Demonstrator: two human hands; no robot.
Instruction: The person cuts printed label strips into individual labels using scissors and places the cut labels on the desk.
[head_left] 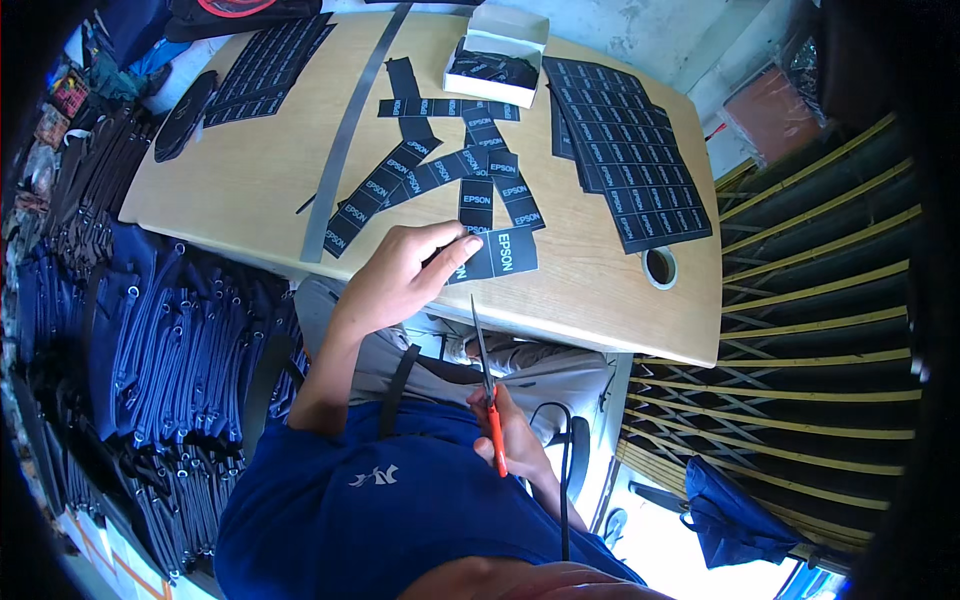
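Note:
My left hand (398, 272) is closed at the near edge of the table, pinching a short strip of black labels (512, 252) with pale lettering between thumb and fingers. Lower down, in front of my body, my right hand (522, 442) is wrapped round the red handles of a pair of scissors (497, 425). Their blades point up toward the table edge, apart from the strip; whether they are parted is hard to see. Just beyond my left hand, several cut label strips (376, 188) lie crossed over one another.
Uncut label sheets (632, 150) are stacked at the table's right, and more sheets (268, 68) lie far left. A white open box (490, 88) holds small black pieces. A round hole (660, 268) pierces the tabletop (240, 190). Blue straps (185, 350) hang left; a folding gate (800, 300) stands right.

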